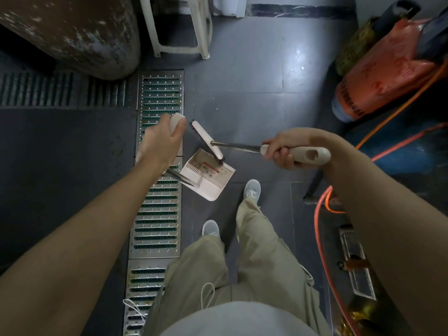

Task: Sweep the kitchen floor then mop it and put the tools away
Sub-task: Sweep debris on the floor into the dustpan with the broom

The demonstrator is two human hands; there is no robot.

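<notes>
My left hand (158,144) grips the white top of the dustpan handle (176,121). The white dustpan (208,177) sits on the dark tile floor beside the drain grate, with a red scrap and dark crumbs inside. My right hand (282,151) holds the cream grip of the broom (308,155); its metal shaft runs left to the white brush head (207,139). The brush head's near end lies over the dustpan's open mouth.
A metal drain grate (157,214) runs down the floor at left. A rusty drum (72,32) and white stool legs (179,27) stand at the back. An orange sack (378,76) and orange hoses (322,209) lie at right. My shoes (252,189) stand just behind the dustpan.
</notes>
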